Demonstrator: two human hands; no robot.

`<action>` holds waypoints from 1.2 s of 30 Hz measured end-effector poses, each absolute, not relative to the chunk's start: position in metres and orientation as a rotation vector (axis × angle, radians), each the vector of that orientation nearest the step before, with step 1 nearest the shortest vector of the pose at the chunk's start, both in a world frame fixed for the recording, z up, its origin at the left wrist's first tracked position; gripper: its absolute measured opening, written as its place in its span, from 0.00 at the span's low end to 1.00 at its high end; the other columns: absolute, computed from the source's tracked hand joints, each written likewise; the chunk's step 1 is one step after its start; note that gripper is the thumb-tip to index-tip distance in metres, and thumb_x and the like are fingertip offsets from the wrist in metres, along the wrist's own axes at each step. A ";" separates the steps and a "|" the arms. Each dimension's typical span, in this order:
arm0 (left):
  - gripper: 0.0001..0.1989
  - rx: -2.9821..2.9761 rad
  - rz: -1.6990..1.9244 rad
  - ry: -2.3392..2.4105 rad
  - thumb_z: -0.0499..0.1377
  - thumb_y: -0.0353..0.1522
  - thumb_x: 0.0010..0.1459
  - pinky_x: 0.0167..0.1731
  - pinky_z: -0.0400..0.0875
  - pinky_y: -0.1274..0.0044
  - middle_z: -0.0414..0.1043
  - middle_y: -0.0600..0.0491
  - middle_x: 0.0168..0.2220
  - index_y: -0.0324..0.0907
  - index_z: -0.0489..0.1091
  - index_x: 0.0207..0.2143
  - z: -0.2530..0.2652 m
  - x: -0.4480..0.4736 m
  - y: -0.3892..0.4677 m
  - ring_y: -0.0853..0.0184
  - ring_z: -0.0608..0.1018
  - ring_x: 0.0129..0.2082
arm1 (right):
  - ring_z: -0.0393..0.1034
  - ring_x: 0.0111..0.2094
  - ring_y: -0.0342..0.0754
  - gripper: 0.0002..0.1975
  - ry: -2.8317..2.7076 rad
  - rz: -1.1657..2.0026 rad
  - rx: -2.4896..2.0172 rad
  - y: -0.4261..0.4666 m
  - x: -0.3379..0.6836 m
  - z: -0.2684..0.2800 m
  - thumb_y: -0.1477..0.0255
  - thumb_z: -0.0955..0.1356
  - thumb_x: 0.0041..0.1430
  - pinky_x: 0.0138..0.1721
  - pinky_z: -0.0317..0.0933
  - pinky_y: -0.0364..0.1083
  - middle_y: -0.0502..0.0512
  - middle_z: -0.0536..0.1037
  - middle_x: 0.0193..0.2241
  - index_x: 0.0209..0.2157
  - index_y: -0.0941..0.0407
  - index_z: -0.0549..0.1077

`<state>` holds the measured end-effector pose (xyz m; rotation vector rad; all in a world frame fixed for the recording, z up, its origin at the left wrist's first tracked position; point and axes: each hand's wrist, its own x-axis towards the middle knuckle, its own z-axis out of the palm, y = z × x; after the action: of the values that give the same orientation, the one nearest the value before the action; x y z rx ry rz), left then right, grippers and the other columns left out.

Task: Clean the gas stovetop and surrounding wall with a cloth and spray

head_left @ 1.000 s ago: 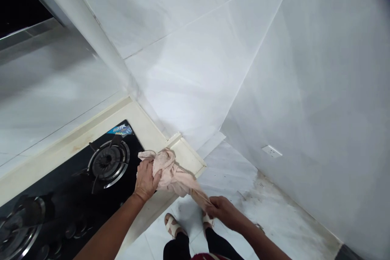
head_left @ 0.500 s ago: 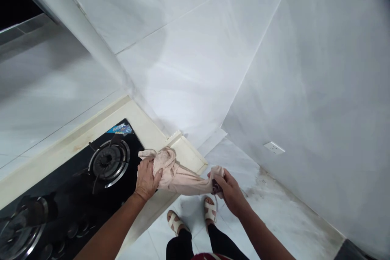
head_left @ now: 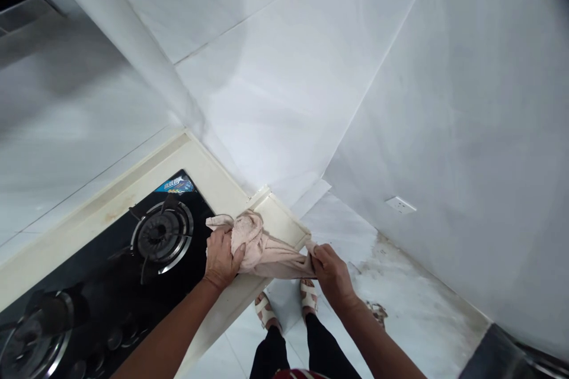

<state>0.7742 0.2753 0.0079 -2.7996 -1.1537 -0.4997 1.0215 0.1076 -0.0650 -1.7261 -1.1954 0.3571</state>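
Observation:
A pale pink cloth stretches between my two hands across the corner of the cream countertop. My left hand is closed on its bunched end, beside the black gas stove. The fingers press the thick folds, and a loose flap sticks out above them. My right hand grips the other end, which hangs past the counter edge over the floor. Part of the cloth is hidden inside both hands.
Two burners sit on the stove, the nearer burner left of my left hand. A wall socket is on the right wall. My sandalled feet stand below. Something brown lies on the tiled floor, with a dark object at lower right.
My right hand has closed further over its end of the cloth, covering the dark patch that showed there. The view has shifted slightly; my left hand keeps its hold.

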 end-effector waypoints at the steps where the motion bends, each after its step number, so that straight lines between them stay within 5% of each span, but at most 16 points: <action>1: 0.22 -2.805 -0.499 -1.151 0.49 0.45 0.65 0.46 0.65 0.61 0.68 0.37 0.49 0.36 0.68 0.48 0.008 0.774 0.276 0.50 0.70 0.48 | 0.62 0.29 0.44 0.14 -1.182 0.346 -1.728 0.107 1.021 -0.064 0.69 0.58 0.68 0.32 0.56 0.41 0.51 0.66 0.28 0.30 0.55 0.68; 9: 0.21 -2.878 -0.518 -1.119 0.50 0.46 0.64 0.46 0.64 0.60 0.68 0.38 0.49 0.38 0.69 0.45 0.012 0.778 0.276 0.49 0.69 0.49 | 0.63 0.31 0.46 0.15 -1.057 0.261 -1.879 0.119 1.011 -0.060 0.68 0.57 0.67 0.34 0.58 0.43 0.54 0.69 0.29 0.29 0.55 0.68; 22: 0.22 -2.875 -0.496 -1.125 0.47 0.45 0.66 0.45 0.64 0.62 0.68 0.40 0.47 0.37 0.69 0.45 0.016 0.781 0.273 0.51 0.69 0.48 | 0.65 0.30 0.45 0.31 -0.384 0.636 -1.683 0.139 1.002 -0.059 0.43 0.67 0.52 0.31 0.59 0.42 0.51 0.75 0.27 0.36 0.58 0.76; 32: 0.21 -2.871 -0.506 -1.130 0.48 0.44 0.66 0.46 0.64 0.63 0.69 0.40 0.48 0.38 0.69 0.46 0.016 0.780 0.273 0.52 0.70 0.50 | 0.62 0.32 0.43 0.11 -0.946 0.178 -2.398 0.160 1.009 -0.035 0.68 0.62 0.69 0.28 0.43 0.43 0.53 0.72 0.35 0.40 0.55 0.74; 36: 0.21 -2.879 -0.533 -1.121 0.48 0.45 0.66 0.46 0.64 0.64 0.69 0.41 0.48 0.38 0.69 0.46 0.017 0.779 0.273 0.53 0.70 0.49 | 0.63 0.39 0.49 0.10 -1.133 0.086 -2.439 0.191 0.994 -0.009 0.72 0.61 0.69 0.33 0.50 0.44 0.57 0.70 0.39 0.41 0.57 0.72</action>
<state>0.7792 0.2728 0.0167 -2.8787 -1.1207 -0.5330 0.9935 0.1910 -0.0092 -2.4386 -1.1327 0.0863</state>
